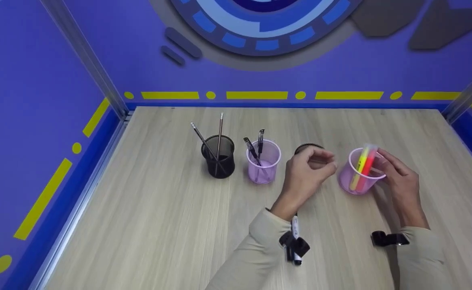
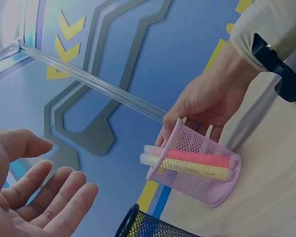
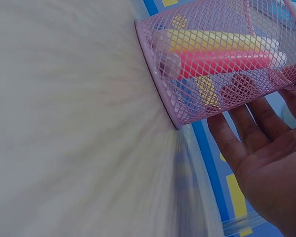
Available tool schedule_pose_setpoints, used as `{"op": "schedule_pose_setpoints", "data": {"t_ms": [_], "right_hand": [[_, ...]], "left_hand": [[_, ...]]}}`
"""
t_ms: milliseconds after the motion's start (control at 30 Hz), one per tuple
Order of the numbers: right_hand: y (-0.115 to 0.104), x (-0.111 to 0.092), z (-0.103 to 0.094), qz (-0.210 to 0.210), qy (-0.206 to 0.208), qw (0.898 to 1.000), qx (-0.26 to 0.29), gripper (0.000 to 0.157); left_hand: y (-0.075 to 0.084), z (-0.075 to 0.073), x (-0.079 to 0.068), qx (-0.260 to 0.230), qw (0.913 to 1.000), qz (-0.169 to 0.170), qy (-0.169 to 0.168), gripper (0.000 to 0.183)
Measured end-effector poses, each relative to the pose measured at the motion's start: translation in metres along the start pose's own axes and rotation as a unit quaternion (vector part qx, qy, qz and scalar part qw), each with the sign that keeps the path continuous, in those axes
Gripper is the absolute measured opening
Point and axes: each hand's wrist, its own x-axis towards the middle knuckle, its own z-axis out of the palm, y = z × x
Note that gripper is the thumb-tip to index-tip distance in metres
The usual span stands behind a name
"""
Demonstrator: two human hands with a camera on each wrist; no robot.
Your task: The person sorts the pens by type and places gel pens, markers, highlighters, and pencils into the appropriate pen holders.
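My left hand [image 1: 306, 169] hovers in front of a black mesh pen cup [image 1: 309, 145], mostly hidden behind it. Its fingers are loosely bent, with nothing between them; the left wrist view shows thumb and fingertips apart. On the right, a pink mesh pen cup [image 1: 350, 181] holds a yellow highlighter [image 1: 360, 165] and a red-pink highlighter [image 1: 366, 166], both leaning toward its far right rim. My right hand [image 1: 403, 187] grips this cup at the right side of its rim, some fingers showing through the mesh in the right wrist view [image 3: 241, 86].
A black mesh cup [image 1: 224, 167] with two pencils [image 1: 220, 135] stands left. Beside it, a lilac mesh cup [image 1: 278, 155] holds two black pens [image 1: 260, 139]. A white marker [image 1: 295, 227] with a black end lies under my left wrist. Blue panels [image 1: 260, 80] wall the table's back and sides.
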Motion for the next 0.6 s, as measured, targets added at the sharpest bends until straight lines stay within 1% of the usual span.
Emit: {"op": "schedule_pose_setpoints", "data": {"t_ms": [167, 400, 600], "right_hand": [[0.0, 0.0, 0.002, -0.004, 0.004, 1.0, 0.007, 0.049], [-0.001, 0.0, 0.001, 0.005, 0.001, 1.0, 0.0, 0.052], [-0.001, -0.002, 0.0, -0.002, -0.005, 0.999, 0.032, 0.051]], "left_hand": [[-0.009, -0.009, -0.013, -0.006, 0.9999, -0.014, 0.001, 0.015], [-0.022, -0.023, -0.025, -0.012, 0.9991, -0.036, 0.017, 0.015], [-0.034, -0.033, -0.033, -0.016, 0.9983, -0.051, 0.023, 0.015]]}}
